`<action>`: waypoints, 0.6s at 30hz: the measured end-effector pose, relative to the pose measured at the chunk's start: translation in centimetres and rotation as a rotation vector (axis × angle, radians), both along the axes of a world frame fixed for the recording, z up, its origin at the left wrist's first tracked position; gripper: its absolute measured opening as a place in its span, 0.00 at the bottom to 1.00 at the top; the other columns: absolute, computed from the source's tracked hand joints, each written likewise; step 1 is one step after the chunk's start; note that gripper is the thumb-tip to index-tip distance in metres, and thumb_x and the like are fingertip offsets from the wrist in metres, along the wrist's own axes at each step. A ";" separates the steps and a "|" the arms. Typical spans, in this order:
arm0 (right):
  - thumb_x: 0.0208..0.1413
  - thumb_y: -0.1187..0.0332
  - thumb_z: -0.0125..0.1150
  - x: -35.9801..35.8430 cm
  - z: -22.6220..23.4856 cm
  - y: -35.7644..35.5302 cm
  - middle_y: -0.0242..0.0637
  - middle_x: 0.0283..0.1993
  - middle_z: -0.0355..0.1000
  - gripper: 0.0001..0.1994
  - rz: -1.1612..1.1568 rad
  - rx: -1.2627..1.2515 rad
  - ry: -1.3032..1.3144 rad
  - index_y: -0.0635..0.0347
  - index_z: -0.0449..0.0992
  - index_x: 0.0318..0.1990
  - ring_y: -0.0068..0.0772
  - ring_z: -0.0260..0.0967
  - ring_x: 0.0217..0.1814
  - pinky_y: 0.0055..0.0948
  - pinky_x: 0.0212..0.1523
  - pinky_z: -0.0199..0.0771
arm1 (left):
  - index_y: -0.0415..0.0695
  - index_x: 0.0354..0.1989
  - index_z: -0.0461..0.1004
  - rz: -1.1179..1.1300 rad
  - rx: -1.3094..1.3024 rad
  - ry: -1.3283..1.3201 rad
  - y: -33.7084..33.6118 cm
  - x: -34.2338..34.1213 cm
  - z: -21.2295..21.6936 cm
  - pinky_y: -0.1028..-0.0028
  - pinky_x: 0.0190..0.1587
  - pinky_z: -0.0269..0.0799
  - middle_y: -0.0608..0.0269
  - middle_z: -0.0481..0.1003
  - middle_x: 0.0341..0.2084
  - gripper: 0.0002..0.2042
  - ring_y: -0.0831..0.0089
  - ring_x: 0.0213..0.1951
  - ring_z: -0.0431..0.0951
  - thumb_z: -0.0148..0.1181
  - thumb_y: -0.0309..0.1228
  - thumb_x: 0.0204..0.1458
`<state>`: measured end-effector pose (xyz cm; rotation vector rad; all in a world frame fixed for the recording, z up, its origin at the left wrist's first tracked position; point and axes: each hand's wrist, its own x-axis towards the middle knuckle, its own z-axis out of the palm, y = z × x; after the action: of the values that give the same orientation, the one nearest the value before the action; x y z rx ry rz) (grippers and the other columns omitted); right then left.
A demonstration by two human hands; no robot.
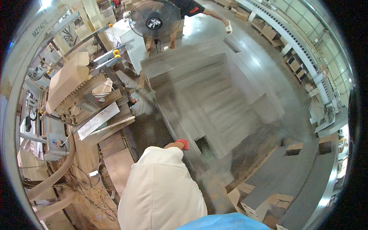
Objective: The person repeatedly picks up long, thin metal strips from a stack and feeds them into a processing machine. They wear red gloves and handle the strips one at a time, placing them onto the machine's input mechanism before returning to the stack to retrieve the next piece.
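My left hand [183,144], in a red glove, is by the near left edge of a wide stack of grey wood-grain panels [214,96]. It seems to touch that edge, but its fingers are too small and blurred to read. My forearm [172,145] comes out from a cream sleeve [159,184] that covers much of the lower middle. The panels are smeared by motion. A dark rectangular opening [205,147] lies just right of the glove. My right hand does not appear.
A black pedestal fan [155,19] stands at the far side, partly hiding a person in dark shorts [188,7]. Left are a machine frame [92,92], loose boards [99,120] and a hose [69,157]. More grey panels [285,172] lie right, near torn cardboard [278,201]. A roller conveyor [291,38] runs along the far right.
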<state>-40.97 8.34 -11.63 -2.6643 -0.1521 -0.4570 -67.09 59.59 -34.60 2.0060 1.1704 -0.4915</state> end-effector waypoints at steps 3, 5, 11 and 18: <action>0.54 0.50 0.67 1.7 1.0 -2.1 0.46 0.45 0.78 0.20 0.011 -0.060 0.042 0.56 0.80 0.44 0.50 0.75 0.47 0.46 0.44 0.78 | 0.40 0.42 0.85 0.002 0.046 -0.028 -2.3 2.2 0.1 0.53 0.47 0.80 0.42 0.82 0.43 0.24 0.50 0.46 0.85 0.62 0.47 0.44; 0.53 0.49 0.67 1.0 1.9 -5.5 0.46 0.44 0.78 0.20 -0.046 -0.095 0.066 0.56 0.81 0.42 0.51 0.75 0.46 0.46 0.43 0.78 | 0.40 0.42 0.84 -0.070 0.075 -0.071 -5.2 4.2 0.6 0.53 0.47 0.79 0.43 0.83 0.43 0.23 0.49 0.46 0.85 0.61 0.45 0.45; 0.49 0.44 0.68 -4.1 5.8 -19.3 0.47 0.39 0.79 0.22 -0.328 -0.120 0.177 0.54 0.83 0.36 0.55 0.76 0.42 0.48 0.40 0.78 | 0.42 0.46 0.82 -0.656 -0.075 -0.211 -11.2 9.8 -1.0 0.54 0.52 0.77 0.46 0.81 0.47 0.21 0.48 0.49 0.82 0.61 0.45 0.51; 0.45 0.39 0.68 -10.0 8.1 -21.1 0.47 0.33 0.80 0.24 -0.702 -0.150 0.392 0.53 0.85 0.29 0.57 0.77 0.38 0.50 0.39 0.77 | 0.44 0.55 0.75 -0.789 0.005 -0.465 -15.5 24.7 4.4 0.60 0.61 0.72 0.52 0.78 0.55 0.23 0.53 0.57 0.77 0.65 0.43 0.55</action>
<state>-50.94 -12.79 -3.55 -2.8314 0.9167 -0.1130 -42.40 44.07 -30.16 2.3700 0.0726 -0.3541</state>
